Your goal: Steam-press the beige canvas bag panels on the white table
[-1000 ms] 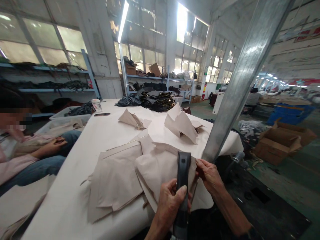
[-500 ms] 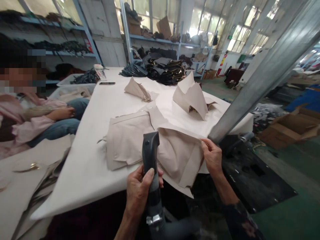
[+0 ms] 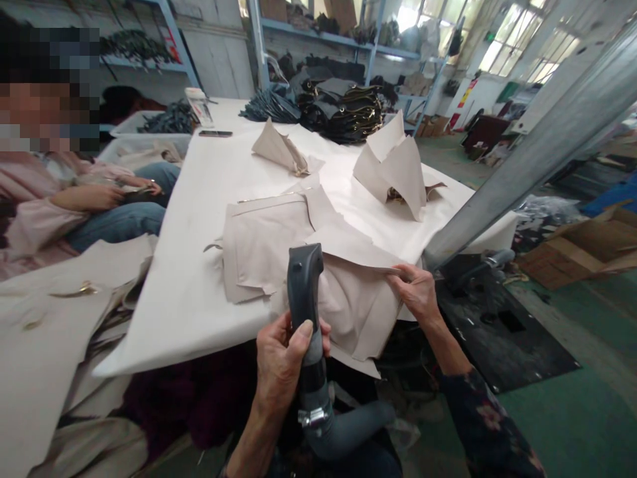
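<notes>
My left hand (image 3: 279, 362) is wrapped round a dark hose nozzle (image 3: 304, 279), its angled head pointing up and away from me. A metal clamp (image 3: 313, 417) joins it to a bent grey hose (image 3: 355, 425). With fingers and thumb, my right hand (image 3: 415, 292) pinches the upper right edge of a beige bag piece (image 3: 361, 302), lifting that flap. The piece lies partly over the table's front edge, and the nozzle head hides some of it. Left of the nozzle, another flat beige section (image 3: 263, 242) rests on the white table (image 3: 194, 285); whether the two are joined, I cannot tell.
Two folded beige pieces (image 3: 391, 169) stand farther back, before a stack of black pieces (image 3: 343, 109). A slanted metal post (image 3: 517, 162) rises at the right. On the left sits a co-worker (image 3: 84, 199), beside a pile of beige panels (image 3: 44, 332). A phone (image 3: 215, 134) lies behind.
The view has tipped downward, so everything sits higher in it. My right hand has raised and folded the flap's edge toward the left. The nozzle stays in my left hand.
</notes>
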A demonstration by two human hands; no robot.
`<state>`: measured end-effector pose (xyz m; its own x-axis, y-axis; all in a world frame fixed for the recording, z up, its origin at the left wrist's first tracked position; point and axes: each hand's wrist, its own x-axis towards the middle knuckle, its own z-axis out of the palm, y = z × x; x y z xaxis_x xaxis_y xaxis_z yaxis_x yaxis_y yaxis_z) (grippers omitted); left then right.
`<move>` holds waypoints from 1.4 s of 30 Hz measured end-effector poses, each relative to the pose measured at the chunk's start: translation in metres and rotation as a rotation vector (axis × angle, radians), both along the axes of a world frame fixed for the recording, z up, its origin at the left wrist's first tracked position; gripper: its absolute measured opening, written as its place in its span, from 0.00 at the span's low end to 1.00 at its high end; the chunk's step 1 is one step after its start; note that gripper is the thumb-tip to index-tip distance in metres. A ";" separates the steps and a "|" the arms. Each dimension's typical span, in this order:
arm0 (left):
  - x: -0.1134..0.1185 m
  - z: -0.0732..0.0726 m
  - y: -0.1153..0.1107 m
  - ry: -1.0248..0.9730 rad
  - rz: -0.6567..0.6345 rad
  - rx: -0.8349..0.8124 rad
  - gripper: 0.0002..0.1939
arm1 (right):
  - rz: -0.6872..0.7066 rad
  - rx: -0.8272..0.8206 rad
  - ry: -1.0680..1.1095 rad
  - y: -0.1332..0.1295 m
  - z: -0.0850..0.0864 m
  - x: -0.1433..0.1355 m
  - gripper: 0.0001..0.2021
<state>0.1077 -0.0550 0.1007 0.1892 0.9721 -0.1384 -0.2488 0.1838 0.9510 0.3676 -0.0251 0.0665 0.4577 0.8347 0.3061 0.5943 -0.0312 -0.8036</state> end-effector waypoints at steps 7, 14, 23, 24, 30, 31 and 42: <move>-0.013 -0.001 -0.011 0.008 0.019 0.007 0.15 | -0.193 0.172 0.094 0.007 0.024 0.009 0.12; -0.017 0.007 -0.015 0.030 0.036 0.023 0.16 | -0.414 0.582 -0.022 0.038 0.106 0.012 0.11; -0.006 -0.001 -0.016 -0.050 0.031 -0.037 0.20 | -0.464 0.395 -0.274 0.059 0.050 0.006 0.11; -0.002 -0.002 -0.016 -0.047 0.020 -0.060 0.21 | -0.445 0.367 -0.268 0.058 0.035 0.007 0.11; 0.030 -0.011 -0.012 -0.022 -0.090 -0.092 0.25 | -0.318 0.273 -0.217 0.043 -0.018 0.016 0.10; 0.035 -0.013 -0.011 -0.025 -0.107 -0.088 0.25 | -0.316 0.274 -0.211 0.040 -0.021 0.017 0.10; 0.072 -0.029 -0.019 -0.025 -0.065 -0.198 0.29 | -0.347 0.286 -0.206 0.027 -0.048 0.020 0.09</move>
